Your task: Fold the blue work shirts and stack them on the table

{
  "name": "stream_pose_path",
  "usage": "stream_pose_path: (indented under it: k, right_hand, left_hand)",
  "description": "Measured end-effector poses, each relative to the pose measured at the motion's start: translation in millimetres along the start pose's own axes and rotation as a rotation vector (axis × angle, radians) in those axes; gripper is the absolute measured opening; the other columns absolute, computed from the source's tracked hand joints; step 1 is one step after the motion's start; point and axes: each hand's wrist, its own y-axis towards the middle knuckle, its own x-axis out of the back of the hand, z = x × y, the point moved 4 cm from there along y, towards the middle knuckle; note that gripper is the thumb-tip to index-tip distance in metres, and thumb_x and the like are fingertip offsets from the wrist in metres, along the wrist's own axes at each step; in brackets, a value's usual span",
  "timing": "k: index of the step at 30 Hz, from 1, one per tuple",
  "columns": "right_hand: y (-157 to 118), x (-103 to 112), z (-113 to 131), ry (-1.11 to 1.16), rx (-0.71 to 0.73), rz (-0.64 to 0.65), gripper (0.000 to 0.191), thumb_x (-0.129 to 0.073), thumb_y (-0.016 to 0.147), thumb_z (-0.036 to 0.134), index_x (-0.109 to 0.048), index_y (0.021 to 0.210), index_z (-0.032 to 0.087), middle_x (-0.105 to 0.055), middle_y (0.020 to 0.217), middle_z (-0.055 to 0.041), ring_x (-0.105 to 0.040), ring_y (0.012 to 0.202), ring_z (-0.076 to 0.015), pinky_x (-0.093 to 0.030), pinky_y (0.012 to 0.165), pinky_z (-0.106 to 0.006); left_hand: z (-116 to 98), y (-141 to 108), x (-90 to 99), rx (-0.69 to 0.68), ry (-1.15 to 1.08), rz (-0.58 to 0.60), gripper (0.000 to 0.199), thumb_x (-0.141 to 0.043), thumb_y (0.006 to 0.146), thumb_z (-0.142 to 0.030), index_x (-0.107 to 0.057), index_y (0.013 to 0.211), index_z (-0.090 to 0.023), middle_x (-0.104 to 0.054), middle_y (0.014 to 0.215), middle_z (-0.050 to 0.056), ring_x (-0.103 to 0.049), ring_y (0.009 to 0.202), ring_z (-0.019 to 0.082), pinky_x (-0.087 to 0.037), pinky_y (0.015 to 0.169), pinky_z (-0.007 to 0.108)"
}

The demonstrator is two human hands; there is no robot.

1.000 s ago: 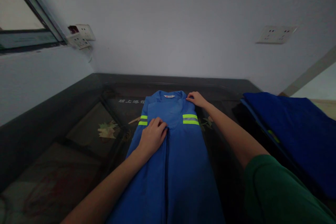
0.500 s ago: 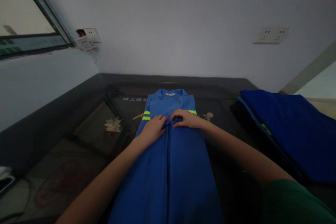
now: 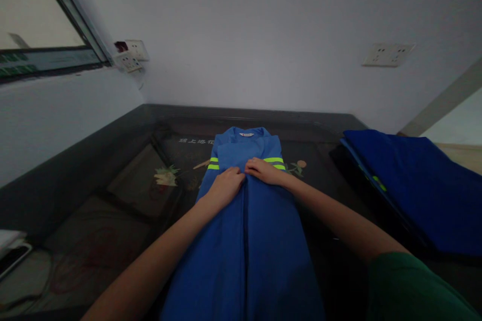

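A blue work jacket (image 3: 276, 241) with yellow-green reflective stripes lies lengthwise in front of me, its collar at the far end. Side by side at its upper front, my hands meet at the top of the dark centre opening. My left hand (image 3: 228, 183) has its fingers closed on the cloth just left of that line. Just right of it, my right hand (image 3: 260, 168) pinches the fabric with bent fingers. Both fingertips are partly hidden against the cloth.
The jacket rests on a dark glossy table (image 3: 124, 160) with flower pictures. A stack of folded blue garments (image 3: 414, 190) lies on the right. A white device (image 3: 13, 248) with a cable sits at the left edge. Behind, a wall carries sockets (image 3: 388, 55).
My right-hand fingers have closed further on the cloth, and my left hand has shifted slightly in toward the centre line. The camera view has moved a little; the jacket lies much as before.
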Motion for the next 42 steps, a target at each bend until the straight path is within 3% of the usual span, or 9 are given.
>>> stream_pose_path:
  k: [6,9,12,18,25,29,32,37,42]
  right_hand:
    - [5.8,-8.2,16.1,-0.342,-0.193,0.058,0.030,-0.037,0.101,0.030,-0.063,0.101,0.015,-0.066,0.099,-0.0114,-0.058,0.093,-0.0220,-0.038,0.079,-0.032]
    - [6.0,-11.9,21.8,-0.439,-0.204,0.034,0.028,-0.036,0.100,0.029,-0.059,0.110,0.015,-0.067,0.103,-0.0117,-0.056,0.100,-0.0247,-0.037,0.082,-0.035]
    - [4.2,-13.9,24.7,-0.489,-0.225,-0.019,0.028,-0.034,0.100,0.027,-0.056,0.114,0.015,-0.066,0.107,-0.0119,-0.053,0.105,-0.0266,-0.037,0.083,-0.038]
    - [4.0,-14.2,26.9,-0.490,-0.346,-0.062,0.027,-0.033,0.100,0.023,-0.054,0.113,0.016,-0.066,0.107,-0.0120,-0.054,0.104,-0.0270,-0.038,0.083,-0.040]
    - [-0.9,-11.1,32.7,-0.450,-0.404,-0.131,0.031,-0.029,0.101,0.028,-0.056,0.114,0.018,-0.066,0.110,-0.0113,-0.052,0.105,-0.0251,-0.038,0.085,-0.037]
    - [-2.0,-10.2,37.8,-0.405,-0.372,-0.150,0.032,-0.029,0.102,0.029,-0.058,0.111,0.018,-0.065,0.110,-0.0098,-0.053,0.104,-0.0239,-0.038,0.085,-0.036]
    - [2.4,-12.2,39.5,-0.358,-0.395,-0.132,0.032,-0.029,0.102,0.027,-0.059,0.110,0.020,-0.065,0.112,-0.0087,-0.051,0.107,-0.0230,-0.037,0.086,-0.036]
    - [9.5,-18.3,43.6,-0.345,-0.452,-0.158,0.031,-0.029,0.100,0.019,-0.057,0.114,0.022,-0.063,0.115,-0.0085,-0.050,0.106,-0.0232,-0.036,0.085,-0.037]
    - [5.7,-24.1,49.5,-0.396,-0.433,-0.237,0.033,-0.029,0.099,0.020,-0.055,0.119,0.021,-0.059,0.118,-0.0111,-0.047,0.108,-0.0258,-0.035,0.087,-0.040]
  left_hand:
    - [-3.8,-4.0,5.0,-0.084,0.060,0.055,0.022,-0.045,0.090,-0.013,-0.067,0.089,-0.016,-0.065,0.100,0.009,-0.061,0.100,0.023,-0.051,0.084,0.032]
    - [-4.9,-5.7,4.3,-0.092,0.085,0.046,0.018,-0.051,0.087,-0.013,-0.064,0.099,-0.015,-0.064,0.107,0.010,-0.059,0.106,0.024,-0.049,0.088,0.034]
    - [-4.0,-4.8,-1.7,-0.074,0.088,0.022,0.025,-0.057,0.084,-0.017,-0.059,0.108,-0.013,-0.062,0.112,0.013,-0.057,0.107,0.026,-0.048,0.090,0.035]
    - [-4.5,-5.0,-11.8,-0.040,0.099,-0.075,0.026,-0.056,0.085,-0.027,-0.056,0.106,-0.012,-0.060,0.109,0.014,-0.055,0.104,0.029,-0.045,0.091,0.043]
    - [-16.6,-53.7,-10.5,0.074,0.055,-0.237,0.044,-0.055,0.087,-0.035,-0.050,0.124,-0.013,-0.053,0.126,0.016,-0.048,0.120,0.031,-0.038,0.102,0.046]
    - [-32.0,-96.9,-21.1,-0.031,-0.050,-0.181,0.051,-0.053,0.089,-0.041,-0.046,0.132,-0.014,-0.047,0.140,0.015,-0.040,0.133,0.030,-0.033,0.110,0.048]
    - [-47.1,-115.9,-30.8,-0.113,-0.098,-0.131,0.062,-0.050,0.091,-0.042,-0.033,0.144,-0.015,-0.037,0.150,0.014,-0.030,0.141,0.027,-0.028,0.115,0.049]
    - [-62.1,-116.6,-40.7,-0.132,-0.088,-0.049,0.071,-0.049,0.090,-0.036,-0.020,0.150,-0.013,-0.025,0.156,0.014,-0.017,0.146,0.025,-0.022,0.118,0.050]
    - [-64.0,-114.9,-37.8,-0.118,-0.134,-0.041,0.072,-0.050,0.086,-0.029,-0.021,0.148,-0.009,-0.029,0.154,0.017,-0.021,0.145,0.026,-0.024,0.117,0.051]
